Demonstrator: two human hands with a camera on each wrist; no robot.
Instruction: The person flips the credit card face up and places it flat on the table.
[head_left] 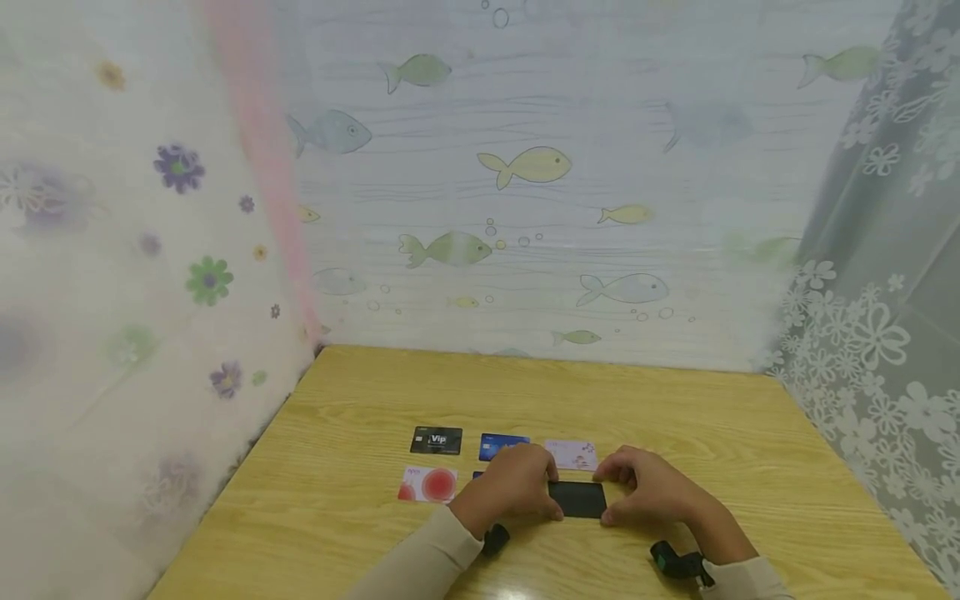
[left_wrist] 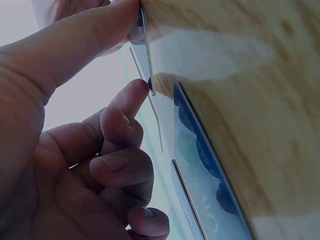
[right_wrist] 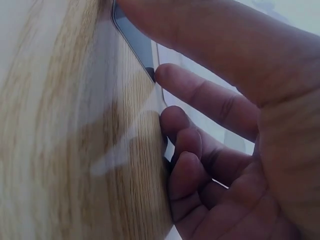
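Note:
A plain black card (head_left: 577, 500) lies flat on the wooden table at the right end of the front row of cards. My left hand (head_left: 517, 483) holds its left edge, thumb at the near corner and index finger at the far corner. Along the opposite edge, my right hand (head_left: 656, 492) grips the corners likewise with thumb and index finger. The other fingers of both hands curl loosely, as the wrist views show. Beneath my left hand, a dark blue card (head_left: 477, 475) is mostly hidden. Just beyond the black card is a pale pink card (head_left: 572, 454).
A blue card (head_left: 504, 445) and a black "Vip" card (head_left: 437, 440) continue the back row leftward. At the front left lies a white card with red circles (head_left: 429, 484). Fish-patterned sheeting (head_left: 525, 250) hangs behind the wooden table (head_left: 337, 533), with flowered curtains at both sides.

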